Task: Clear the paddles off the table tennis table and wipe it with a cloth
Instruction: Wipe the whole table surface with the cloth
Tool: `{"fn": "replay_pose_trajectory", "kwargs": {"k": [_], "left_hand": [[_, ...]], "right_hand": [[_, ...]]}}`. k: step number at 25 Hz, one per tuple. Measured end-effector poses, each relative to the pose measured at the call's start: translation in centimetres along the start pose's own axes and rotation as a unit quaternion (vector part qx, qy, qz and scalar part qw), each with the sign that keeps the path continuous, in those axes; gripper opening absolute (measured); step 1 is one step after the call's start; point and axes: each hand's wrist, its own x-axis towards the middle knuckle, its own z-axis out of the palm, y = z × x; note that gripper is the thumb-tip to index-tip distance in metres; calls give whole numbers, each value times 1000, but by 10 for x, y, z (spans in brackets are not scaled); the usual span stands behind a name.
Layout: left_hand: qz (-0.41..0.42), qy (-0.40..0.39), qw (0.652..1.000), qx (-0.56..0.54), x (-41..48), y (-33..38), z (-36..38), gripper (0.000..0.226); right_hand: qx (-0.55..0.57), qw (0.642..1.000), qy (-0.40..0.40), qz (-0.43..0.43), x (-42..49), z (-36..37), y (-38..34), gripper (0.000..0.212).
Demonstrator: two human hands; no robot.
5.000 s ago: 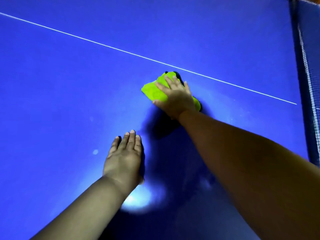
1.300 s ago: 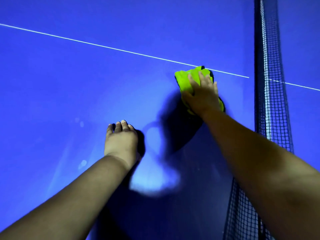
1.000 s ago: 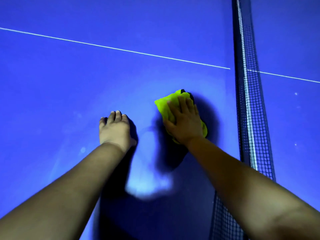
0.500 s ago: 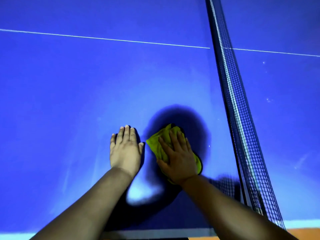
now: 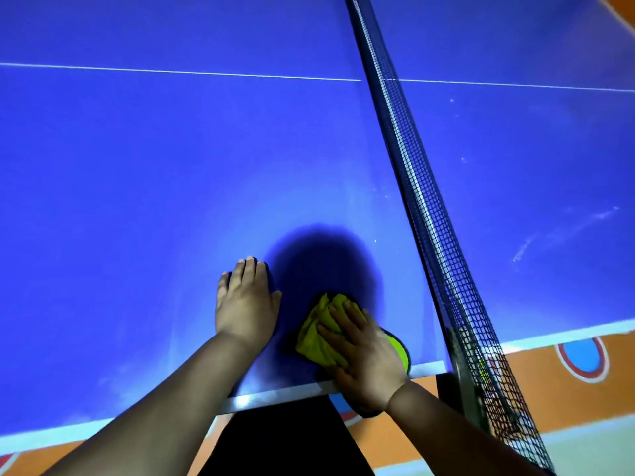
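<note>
A crumpled yellow-green cloth (image 5: pixel 318 333) lies on the blue table tennis table (image 5: pixel 171 187) at its near edge. My right hand (image 5: pixel 364 355) presses flat on the cloth with fingers spread, its heel over the table's white edge line. My left hand (image 5: pixel 245 304) rests flat on the table just left of the cloth, fingers straight. No paddles are in view.
The black net (image 5: pixel 422 207) runs from the far middle to the near right, close to my right hand. A white centre line (image 5: pixel 171 72) crosses the far table. Beyond the near edge is an orange floor (image 5: pixel 567 400) with a blue circle.
My right hand has dragged the cloth from near the centre line back toward me to the table's near edge. My left hand stayed flat on the table beside it.
</note>
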Motion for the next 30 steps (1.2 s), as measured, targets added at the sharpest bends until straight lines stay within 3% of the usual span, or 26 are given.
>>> {"fn": "replay_pose_trajectory", "kwargs": {"k": [5,14,17,22,30], "left_hand": [[17,-28,999,24,39,13,-5,68],[-46,-39,997,50,191,19,-31,94],[-52,-72,994,61,241,27,-39,99],[-39,-198,965,167,295,38,-47,126],[-30,-243,934,260,311,49,-45,112]], "right_hand": [[-5,998,-55,-20,27,-8,39,75],[-34,993,-2,-115,235,-24,158,68],[-34,994,2,-102,306,-30,189,68],[-29,997,-7,-66,401,-36,227,68],[-65,997,-6,50,525,-42,276,73]]}}
